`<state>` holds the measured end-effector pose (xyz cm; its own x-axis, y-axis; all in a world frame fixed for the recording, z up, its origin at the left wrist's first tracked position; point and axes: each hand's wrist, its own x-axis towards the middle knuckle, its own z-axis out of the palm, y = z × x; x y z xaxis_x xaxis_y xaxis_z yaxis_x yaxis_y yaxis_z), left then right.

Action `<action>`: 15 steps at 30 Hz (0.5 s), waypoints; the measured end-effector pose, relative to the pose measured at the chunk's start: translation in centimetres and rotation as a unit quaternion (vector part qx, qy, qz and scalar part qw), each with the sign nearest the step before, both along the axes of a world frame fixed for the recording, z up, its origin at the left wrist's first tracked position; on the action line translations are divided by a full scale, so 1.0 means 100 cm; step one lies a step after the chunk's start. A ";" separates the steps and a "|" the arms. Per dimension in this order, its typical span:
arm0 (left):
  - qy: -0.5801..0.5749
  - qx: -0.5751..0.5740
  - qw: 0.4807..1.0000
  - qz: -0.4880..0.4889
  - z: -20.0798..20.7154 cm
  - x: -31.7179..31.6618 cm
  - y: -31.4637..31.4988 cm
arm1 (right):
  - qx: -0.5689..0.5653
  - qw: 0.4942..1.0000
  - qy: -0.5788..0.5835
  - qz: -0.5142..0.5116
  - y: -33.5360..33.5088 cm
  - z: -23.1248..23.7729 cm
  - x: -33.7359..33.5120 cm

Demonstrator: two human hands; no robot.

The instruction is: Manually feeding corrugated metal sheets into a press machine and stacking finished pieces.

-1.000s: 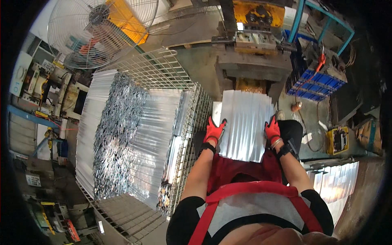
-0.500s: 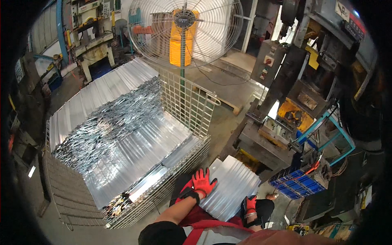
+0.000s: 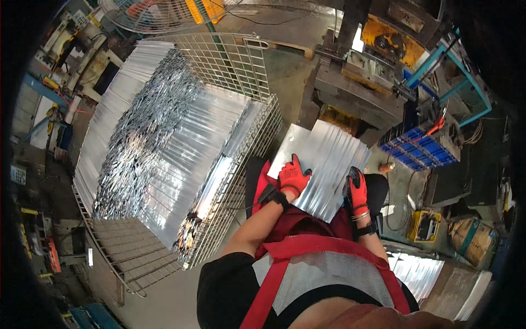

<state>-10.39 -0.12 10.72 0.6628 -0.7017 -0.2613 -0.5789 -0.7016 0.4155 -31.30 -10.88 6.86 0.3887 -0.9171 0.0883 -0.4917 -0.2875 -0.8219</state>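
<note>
A stack of long, flat silvery metal strips [image 3: 331, 164] lies across my lap, with some strips at its left side set lower than the rest. My left hand [image 3: 294, 176], in a red glove with dark fingertips, rests open on the stack's left part, thumb apart from the fingers. At the right edge of the stack is my right hand [image 3: 357, 194], gloved the same way. Its fingers look curled against the strips' edge, though partly hidden.
To my left stands a wire mesh cage [image 3: 257, 142] heaped with similar metal strips [image 3: 186, 148]. A press machine [image 3: 356, 82] is ahead on the right, beside a blue crate [image 3: 422, 145]. A yellow bin [image 3: 424, 226] sits at lower right. A large fan [image 3: 159, 13] stands behind the cage.
My view has tipped downward, so the stack, cage and press sit higher in it. Both hands stay on the stack; the left hand's fingers are less spread than before.
</note>
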 end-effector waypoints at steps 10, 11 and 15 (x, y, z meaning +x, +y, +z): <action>-0.033 -0.049 0.998 -0.014 -0.010 -0.007 0.021 | -0.056 0.991 0.113 0.038 0.024 -0.009 0.005; -0.016 -0.078 0.997 -0.017 -0.025 -0.007 0.028 | -0.044 0.989 0.123 0.074 0.023 -0.015 0.007; -0.091 -0.118 0.987 -0.052 -0.020 -0.008 0.044 | -0.062 0.973 0.187 0.122 0.031 -0.011 0.022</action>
<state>-11.15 4.24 8.73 0.6044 -0.7959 0.0345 -0.7230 -0.5297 0.4435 -29.10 -7.78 5.73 0.6192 -0.7852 0.0044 -0.6540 -0.5188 -0.5505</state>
